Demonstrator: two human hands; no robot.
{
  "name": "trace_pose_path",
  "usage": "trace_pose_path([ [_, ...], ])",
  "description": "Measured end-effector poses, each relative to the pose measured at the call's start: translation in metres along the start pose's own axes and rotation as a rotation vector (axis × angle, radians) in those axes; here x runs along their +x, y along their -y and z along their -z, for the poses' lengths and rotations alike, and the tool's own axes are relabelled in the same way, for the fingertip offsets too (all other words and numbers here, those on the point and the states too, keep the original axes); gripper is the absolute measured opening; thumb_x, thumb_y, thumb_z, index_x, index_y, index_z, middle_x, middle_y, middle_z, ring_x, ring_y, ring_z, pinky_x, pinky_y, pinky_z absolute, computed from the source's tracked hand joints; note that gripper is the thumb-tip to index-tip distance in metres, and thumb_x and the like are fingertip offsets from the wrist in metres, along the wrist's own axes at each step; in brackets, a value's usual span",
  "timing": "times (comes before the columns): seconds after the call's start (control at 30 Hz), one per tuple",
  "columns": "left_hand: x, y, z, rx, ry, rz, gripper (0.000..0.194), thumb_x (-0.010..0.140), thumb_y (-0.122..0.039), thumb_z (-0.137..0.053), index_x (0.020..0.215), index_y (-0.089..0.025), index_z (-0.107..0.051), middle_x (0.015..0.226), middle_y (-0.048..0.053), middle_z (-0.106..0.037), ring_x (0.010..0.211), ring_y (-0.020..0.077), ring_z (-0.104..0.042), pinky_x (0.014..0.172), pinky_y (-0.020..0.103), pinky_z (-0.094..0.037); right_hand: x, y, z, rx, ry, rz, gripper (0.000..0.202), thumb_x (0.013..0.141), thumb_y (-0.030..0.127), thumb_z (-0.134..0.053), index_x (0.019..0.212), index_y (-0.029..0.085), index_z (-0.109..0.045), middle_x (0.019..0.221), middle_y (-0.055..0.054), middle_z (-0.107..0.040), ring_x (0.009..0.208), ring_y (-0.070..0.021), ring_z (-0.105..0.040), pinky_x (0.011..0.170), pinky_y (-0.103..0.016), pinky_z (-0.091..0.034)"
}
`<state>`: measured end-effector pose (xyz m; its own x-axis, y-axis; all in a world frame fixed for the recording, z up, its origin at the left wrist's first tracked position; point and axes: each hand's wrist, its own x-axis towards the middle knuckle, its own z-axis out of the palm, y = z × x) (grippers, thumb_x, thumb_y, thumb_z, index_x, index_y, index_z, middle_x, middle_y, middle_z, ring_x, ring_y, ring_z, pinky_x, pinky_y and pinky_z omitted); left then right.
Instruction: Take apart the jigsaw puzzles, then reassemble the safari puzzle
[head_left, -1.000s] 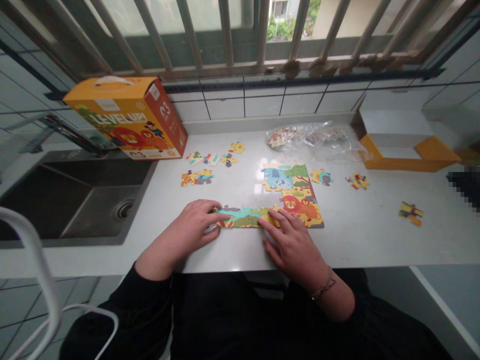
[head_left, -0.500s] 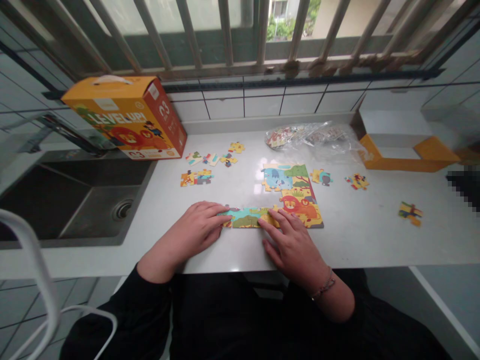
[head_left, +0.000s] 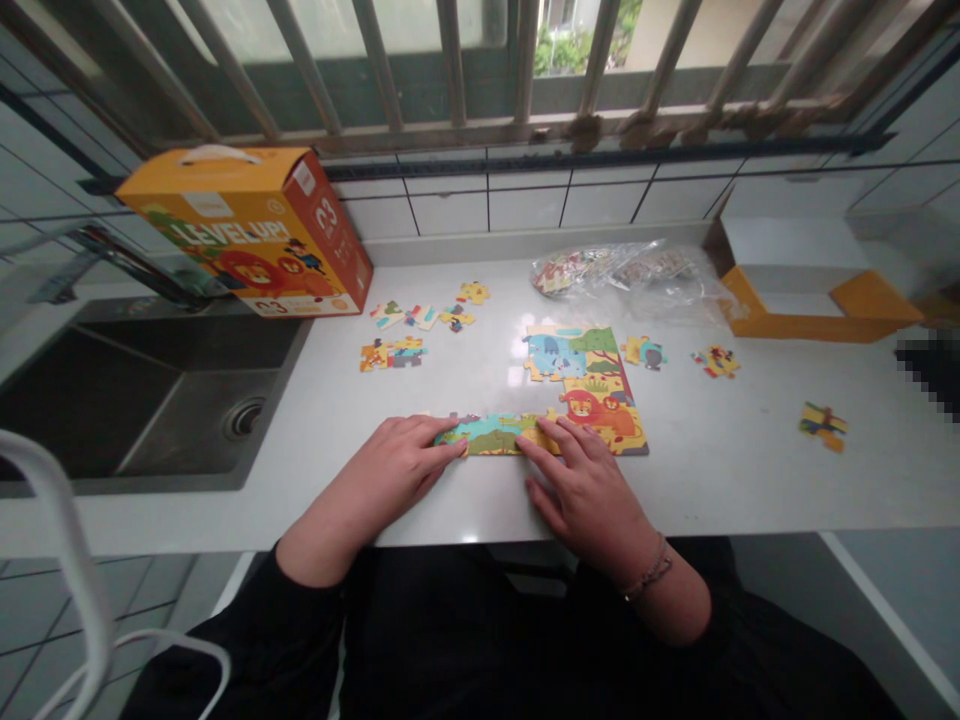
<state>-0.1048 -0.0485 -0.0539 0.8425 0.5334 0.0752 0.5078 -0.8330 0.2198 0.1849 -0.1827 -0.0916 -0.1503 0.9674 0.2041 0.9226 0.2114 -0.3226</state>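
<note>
A partly joined jigsaw puzzle [head_left: 600, 408] lies on the white counter, with a lion pair at its lower right and a blue elephant at its upper left. Its bottom strip runs left in green and turquoise. At the left end of that strip, my left hand [head_left: 401, 455] has thumb and fingers on a piece, partly hiding it. My right hand [head_left: 581, 480] rests with spread fingers on the strip beside the lion. Loose pieces lie behind my left hand, among them a joined pair [head_left: 393, 354] and a yellow piece [head_left: 474, 292].
An orange puzzle box [head_left: 247, 240] stands at the back left by a dark sink [head_left: 202, 400]. Clear plastic bags [head_left: 637, 272] and an open orange box [head_left: 817, 300] are at the back right. More pieces [head_left: 717, 361] lie right of the puzzle. A white tube [head_left: 75, 540] curves at lower left.
My left hand has shifted slightly towards me, and its fingers now bear on the strip's left end, where more of the piece shows. My right hand stays in place.
</note>
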Motion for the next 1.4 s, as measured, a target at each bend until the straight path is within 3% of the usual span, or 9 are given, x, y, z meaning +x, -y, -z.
trace_pose_path([
  [0.17, -0.001, 0.004, 0.002, 0.017, 0.025, 0.032, 0.034, 0.112, -0.023, -0.059, 0.138, -0.033, -0.079, 0.153, 0.011, -0.072, 0.134, 0.0337, -0.072, 0.111, 0.057, -0.058, 0.0, 0.0, 0.0, -0.007, 0.01, -0.005, 0.05, 0.109, 0.036, -0.061, 0.158, 0.026, -0.067, 0.17, -0.015, -0.055, 0.159, -0.0392, -0.046, 0.132, -0.063, -0.038],
  [0.33, -0.01, 0.014, 0.009, -0.054, -0.002, 0.164, 0.053, 0.108, -0.033, -0.065, 0.16, -0.026, -0.06, 0.162, 0.015, -0.064, 0.146, 0.0353, -0.063, 0.119, 0.056, -0.054, 0.0, -0.001, -0.001, -0.008, 0.015, -0.006, 0.05, 0.109, 0.036, -0.061, 0.158, 0.027, -0.066, 0.17, -0.014, -0.055, 0.16, -0.0383, -0.046, 0.133, -0.062, -0.037],
  [0.6, -0.03, 0.047, 0.016, -0.005, -0.017, 0.251, 0.042, 0.106, -0.031, -0.058, 0.146, -0.026, -0.071, 0.149, 0.014, -0.073, 0.135, 0.0335, -0.069, 0.117, 0.055, -0.055, -0.001, -0.002, -0.002, -0.013, 0.002, 0.001, 0.05, 0.109, 0.035, -0.061, 0.157, 0.026, -0.068, 0.169, -0.015, -0.056, 0.159, -0.0393, -0.046, 0.132, -0.063, -0.038],
  [0.7, -0.026, 0.042, 0.02, -0.004, -0.058, 0.24, 0.04, 0.106, -0.033, -0.06, 0.143, -0.025, -0.072, 0.149, 0.015, -0.073, 0.136, 0.035, -0.068, 0.118, 0.057, -0.054, 0.0, -0.001, -0.002, -0.015, 0.003, -0.003, 0.049, 0.109, 0.036, -0.061, 0.157, 0.027, -0.068, 0.168, -0.014, -0.057, 0.159, -0.0389, -0.046, 0.132, -0.063, -0.039],
  [0.83, -0.011, 0.025, 0.015, -0.099, -0.042, 0.122, 0.044, 0.107, -0.039, -0.067, 0.149, -0.025, -0.068, 0.161, 0.014, -0.066, 0.149, 0.0335, -0.061, 0.125, 0.056, -0.048, 0.0, -0.001, -0.001, -0.014, 0.005, -0.004, 0.049, 0.109, 0.036, -0.061, 0.157, 0.026, -0.068, 0.169, -0.014, -0.056, 0.159, -0.0384, -0.046, 0.132, -0.062, -0.039],
  [1.0, 0.003, 0.016, 0.002, -0.143, -0.02, 0.071, 0.027, 0.109, -0.036, -0.068, 0.134, -0.028, -0.077, 0.157, 0.012, -0.068, 0.145, 0.0327, -0.062, 0.127, 0.06, -0.045, 0.0, -0.001, -0.001, -0.013, 0.013, -0.006, 0.05, 0.109, 0.035, -0.061, 0.158, 0.026, -0.067, 0.17, -0.015, -0.056, 0.159, -0.0385, -0.047, 0.133, -0.062, -0.037],
  [1.27, 0.007, 0.015, 0.001, -0.127, -0.037, -0.001, 0.023, 0.11, -0.034, -0.068, 0.129, -0.03, -0.081, 0.151, 0.013, -0.071, 0.134, 0.0329, -0.067, 0.117, 0.057, -0.053, 0.0, 0.0, 0.0, -0.005, 0.003, -0.003, 0.05, 0.109, 0.035, -0.061, 0.157, 0.025, -0.068, 0.169, -0.015, -0.057, 0.159, -0.0392, -0.046, 0.133, -0.062, -0.038],
  [1.4, 0.008, 0.015, -0.005, -0.14, -0.107, -0.037, 0.022, 0.111, -0.031, -0.068, 0.127, -0.03, -0.083, 0.15, 0.014, -0.072, 0.129, 0.0323, -0.072, 0.11, 0.055, -0.059, 0.0, -0.001, -0.001, 0.0, 0.001, -0.002, 0.05, 0.108, 0.035, -0.062, 0.157, 0.026, -0.068, 0.169, -0.015, -0.057, 0.158, -0.0389, -0.048, 0.133, -0.062, -0.037],
])
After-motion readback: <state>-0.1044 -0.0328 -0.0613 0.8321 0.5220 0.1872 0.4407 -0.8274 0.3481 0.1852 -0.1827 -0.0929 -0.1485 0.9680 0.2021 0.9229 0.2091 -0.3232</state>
